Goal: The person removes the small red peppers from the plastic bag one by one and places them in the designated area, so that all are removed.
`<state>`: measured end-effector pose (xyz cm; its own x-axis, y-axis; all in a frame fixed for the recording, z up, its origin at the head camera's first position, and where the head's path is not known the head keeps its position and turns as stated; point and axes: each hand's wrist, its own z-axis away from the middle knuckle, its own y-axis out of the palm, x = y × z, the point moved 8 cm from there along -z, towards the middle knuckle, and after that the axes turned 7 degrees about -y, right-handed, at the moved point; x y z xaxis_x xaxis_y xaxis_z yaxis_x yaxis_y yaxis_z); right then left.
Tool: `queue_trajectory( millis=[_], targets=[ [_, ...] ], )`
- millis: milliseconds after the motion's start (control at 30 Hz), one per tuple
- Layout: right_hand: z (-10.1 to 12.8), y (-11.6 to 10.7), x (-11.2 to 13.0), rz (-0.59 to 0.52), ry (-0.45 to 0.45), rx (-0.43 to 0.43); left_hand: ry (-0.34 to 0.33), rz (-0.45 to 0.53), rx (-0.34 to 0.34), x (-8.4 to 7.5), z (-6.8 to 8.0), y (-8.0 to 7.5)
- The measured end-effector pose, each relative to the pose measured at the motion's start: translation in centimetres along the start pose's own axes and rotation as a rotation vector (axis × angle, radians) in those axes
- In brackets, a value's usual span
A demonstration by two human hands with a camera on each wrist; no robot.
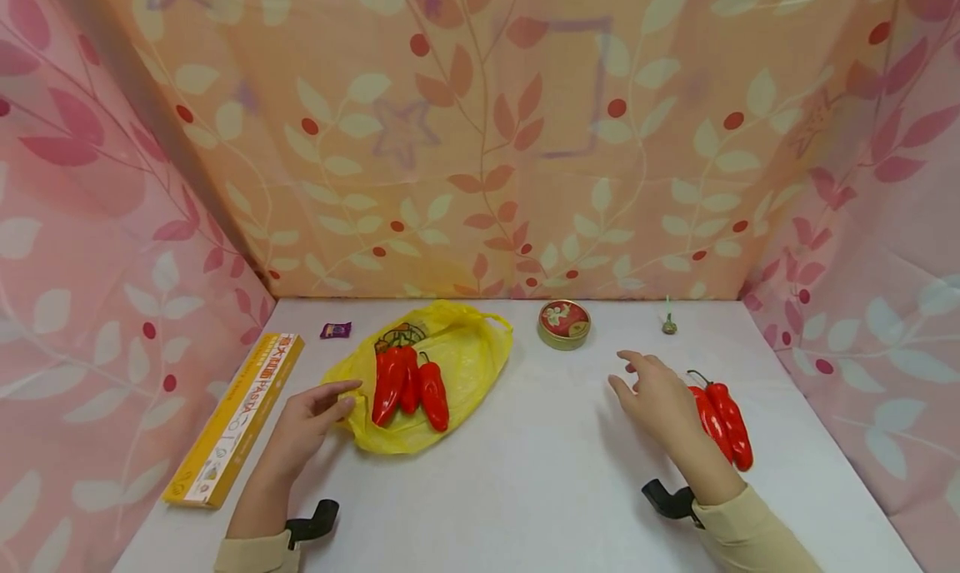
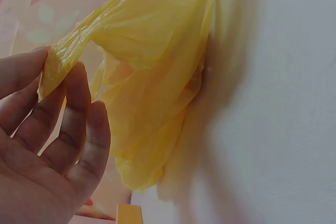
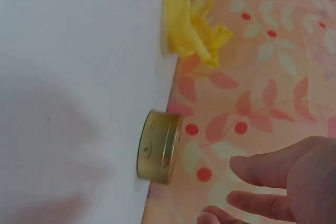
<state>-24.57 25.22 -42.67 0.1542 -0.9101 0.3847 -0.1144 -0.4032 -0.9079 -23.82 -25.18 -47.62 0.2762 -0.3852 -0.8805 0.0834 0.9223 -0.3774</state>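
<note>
My left hand [image 1: 303,427] pinches the near left edge of a yellow plastic bag [image 1: 476,373] between thumb and fingertips. The left wrist view shows the thin film of the bag [image 2: 152,93] drawn up to those fingers. Three red chili peppers [image 1: 432,394] lie side by side on the bag. My right hand [image 1: 660,402] hovers over the right part of the table, its fingers loosely bent and holding nothing. Just right of it, partly hidden by the hand and wrist, are two more red peppers [image 1: 731,423].
A round tin [image 1: 564,325] with a red lid stands at the back, right of the bag. A yellow pasta box [image 1: 236,419] lies at the left, near a small purple packet [image 1: 336,330]. A small green item [image 1: 669,326] sits back right. Patterned cloth walls [image 1: 480,140] surround the table.
</note>
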Motion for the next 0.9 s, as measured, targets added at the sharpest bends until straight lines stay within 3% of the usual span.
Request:
queue_trajectory(
  millis=[333, 667, 900],
  targets=[
    [-2.0, 1.5, 4.8, -0.122, -0.097, -0.009, -0.015, -0.005, -0.004, 0.1, 0.0, 0.1],
    [-3.8, 3.4, 11.5, -0.258, -0.241, -0.027, -0.009, -0.068, -0.025, 0.2, 0.1, -0.3],
    [-5.2, 5.4, 15.7, -0.352, -0.289, 0.075, -0.007, -0.044, -0.012, 0.2, 0.0, 0.1]
  ],
)
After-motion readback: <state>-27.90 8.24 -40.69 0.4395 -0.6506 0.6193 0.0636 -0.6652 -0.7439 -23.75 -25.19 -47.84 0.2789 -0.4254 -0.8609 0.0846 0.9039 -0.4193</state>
